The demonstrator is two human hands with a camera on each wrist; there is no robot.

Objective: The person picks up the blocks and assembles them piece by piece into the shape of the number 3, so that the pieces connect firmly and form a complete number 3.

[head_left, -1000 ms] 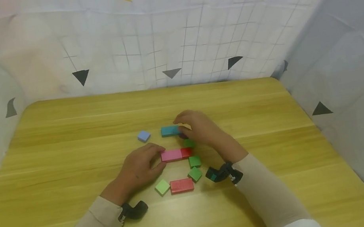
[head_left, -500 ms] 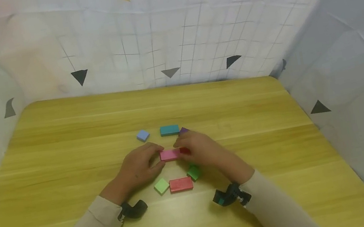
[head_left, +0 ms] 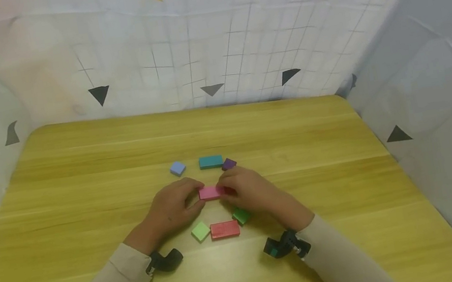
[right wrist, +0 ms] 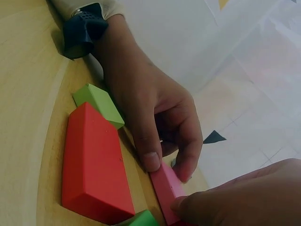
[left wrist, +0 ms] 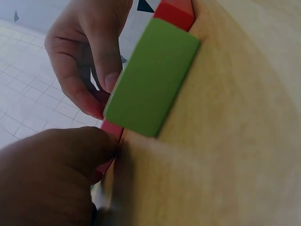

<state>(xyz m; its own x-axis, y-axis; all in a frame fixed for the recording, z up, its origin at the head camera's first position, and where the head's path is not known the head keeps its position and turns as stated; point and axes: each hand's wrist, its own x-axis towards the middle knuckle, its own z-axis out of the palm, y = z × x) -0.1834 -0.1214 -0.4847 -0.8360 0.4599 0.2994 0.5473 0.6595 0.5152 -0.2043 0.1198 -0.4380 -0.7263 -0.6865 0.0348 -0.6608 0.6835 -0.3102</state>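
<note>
My left hand pinches the left end of a pink block lying flat, thumb on the near side and fingers on the far side. At the other end my right hand curls over a small red block, with its fingertips at the seam with the pink one. Only a dark red edge of that small block shows in the right wrist view. Nearer stand a red oblong block, a light green block and a green block. Other green blocks are hidden under my right hand.
Beyond the hands lie a teal block, a purple block and a light blue block. All rest on the wooden table. White sheeting hangs along its back and sides.
My right hand has come back from the teal and purple blocks to the red block beside the pink one, uncovering the purple block. The left hand keeps its grip on the pink block.
</note>
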